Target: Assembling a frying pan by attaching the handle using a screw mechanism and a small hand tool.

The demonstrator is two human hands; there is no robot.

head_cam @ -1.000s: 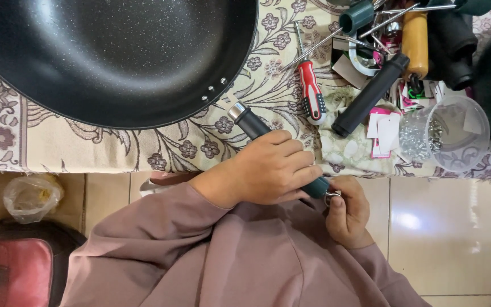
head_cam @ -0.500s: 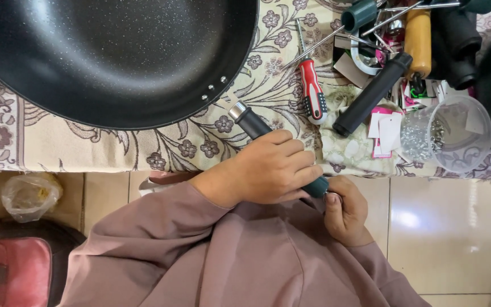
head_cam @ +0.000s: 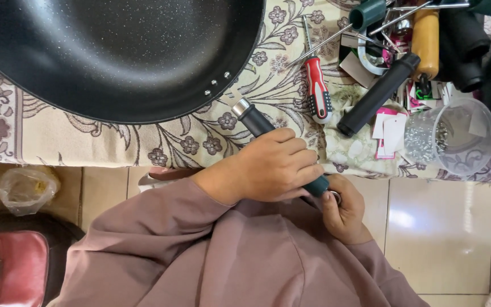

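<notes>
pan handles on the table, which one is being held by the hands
The dark teal handle with the silver collar, gripped by the left hand; the black handle and wooden handle lie untouched.

black pan [head_cam: 115, 51], floral cloth [head_cam: 200, 139], red screwdriver [head_cam: 317, 91]

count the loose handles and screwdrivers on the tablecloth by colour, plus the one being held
Black loose handles: 1, the long one lying by the screwdriver
Wooden-coloured handles: 1
Green handles: 1, partly cut off at the top edge
Red-and-white screwdrivers: 1
Dark pan handle gripped by the left hand, its end at the right hand: 1
Total: 5
</notes>
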